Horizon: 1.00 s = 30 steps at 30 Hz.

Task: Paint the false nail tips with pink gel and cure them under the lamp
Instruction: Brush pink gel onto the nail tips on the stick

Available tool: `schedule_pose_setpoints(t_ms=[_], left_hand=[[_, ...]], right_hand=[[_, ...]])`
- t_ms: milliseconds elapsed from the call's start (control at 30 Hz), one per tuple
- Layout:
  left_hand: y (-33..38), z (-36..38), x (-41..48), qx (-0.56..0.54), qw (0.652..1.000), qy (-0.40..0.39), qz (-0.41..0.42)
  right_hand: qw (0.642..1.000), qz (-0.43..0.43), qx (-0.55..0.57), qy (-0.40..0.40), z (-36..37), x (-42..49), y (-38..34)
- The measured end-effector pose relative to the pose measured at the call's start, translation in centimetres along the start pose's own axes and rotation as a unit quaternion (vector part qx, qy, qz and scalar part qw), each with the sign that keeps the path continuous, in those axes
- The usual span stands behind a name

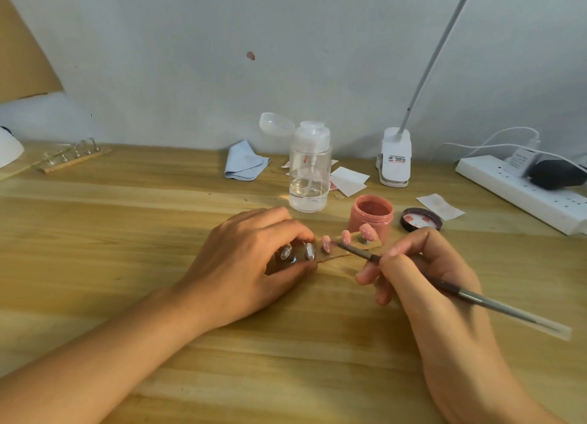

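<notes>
Along the far edge of the worktop stand a clear pump bottle, a crumpled blue cloth to its left, some white paper wipes, a white clip lamp and, far right, a power strip. A second rack of stands lies far left. The open jar of pink gel sits just behind the card strip, with its lid to the right (inside up, smeared pink).

The left hand pinches the strip's left end between thumb and curled fingers, partly hiding it, around two clear nail tips. Three pink nail tips stand further right. The right hand pinches the brush, whose tip is at the leftmost pink one.
</notes>
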<state>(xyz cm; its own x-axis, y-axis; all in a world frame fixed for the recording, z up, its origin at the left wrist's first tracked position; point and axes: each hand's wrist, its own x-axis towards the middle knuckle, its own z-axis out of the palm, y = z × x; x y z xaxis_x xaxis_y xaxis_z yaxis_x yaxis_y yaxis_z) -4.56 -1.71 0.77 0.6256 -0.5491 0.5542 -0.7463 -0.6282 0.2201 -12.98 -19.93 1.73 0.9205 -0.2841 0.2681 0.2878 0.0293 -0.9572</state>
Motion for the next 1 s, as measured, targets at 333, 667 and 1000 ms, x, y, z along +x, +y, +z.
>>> schedule_pose_setpoints(t_ms=[333, 667, 1000], left_hand=[[0.0, 0.1, 0.0, 0.001, 1.0, 0.007, 0.003], [0.0, 0.1, 0.0, 0.006, 1.0, 0.008, 0.002], [0.0, 0.1, -0.1, 0.002, 1.0, 0.004, 0.007]], right_hand=[[1.0, -0.001, 0.002, -0.003, 0.0, 0.1, -0.3], [0.984, 0.144, -0.099, -0.025, -0.3, 1.6, 0.3], [0.997, 0.066, -0.027, 0.011, -0.1, 1.2, -0.1]])
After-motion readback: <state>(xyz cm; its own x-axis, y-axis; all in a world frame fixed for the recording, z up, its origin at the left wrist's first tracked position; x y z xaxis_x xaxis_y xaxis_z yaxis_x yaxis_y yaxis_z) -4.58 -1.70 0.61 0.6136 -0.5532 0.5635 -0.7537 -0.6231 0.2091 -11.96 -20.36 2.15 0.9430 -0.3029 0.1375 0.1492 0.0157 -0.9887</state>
